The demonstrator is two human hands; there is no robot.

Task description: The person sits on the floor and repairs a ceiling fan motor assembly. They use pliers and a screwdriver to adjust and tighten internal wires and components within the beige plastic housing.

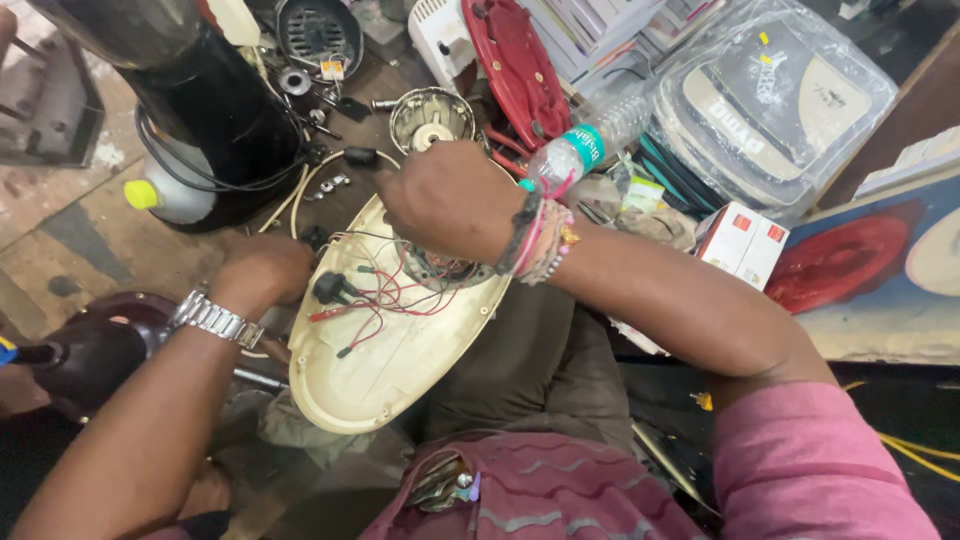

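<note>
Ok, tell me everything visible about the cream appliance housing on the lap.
The cream housing is an oval plastic shell lying open side up across the person's lap. Red and black wires and a black plug run inside it. The left hand grips its left rim; the right hand covers the motor area at its top.

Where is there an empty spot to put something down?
The near half of the cream housing, below the red wires, is bare. So is the brown floor left of the yellow-capped bottle. Beyond the right hand, loose parts, the red lid and water bottle crowd everything.
</note>
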